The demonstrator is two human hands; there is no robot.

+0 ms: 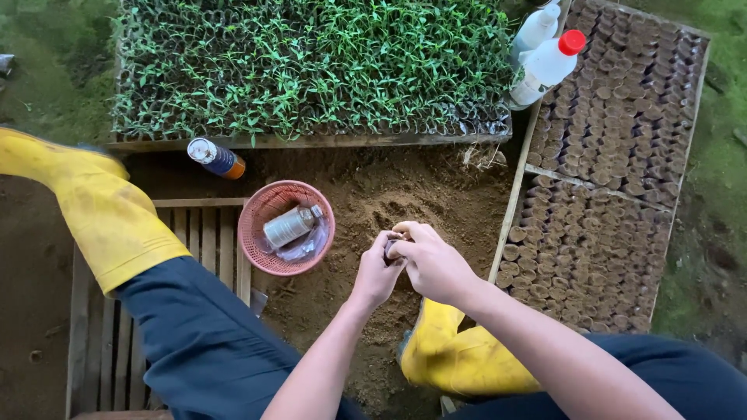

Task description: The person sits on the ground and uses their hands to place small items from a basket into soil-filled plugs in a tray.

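head view; looks straight down; close above hands (408, 264); soil (373, 194)

Both hands, left hand (377, 272) and right hand (432, 260), pinch a small dark pot (391, 247) above loose soil (389, 194).

seedling tray (311, 70) at top; pink basket (253, 233) holding a small bottle (289, 226); can (216, 158) beside it; two white bottles (545, 66) near soil-filled pots (615, 124).
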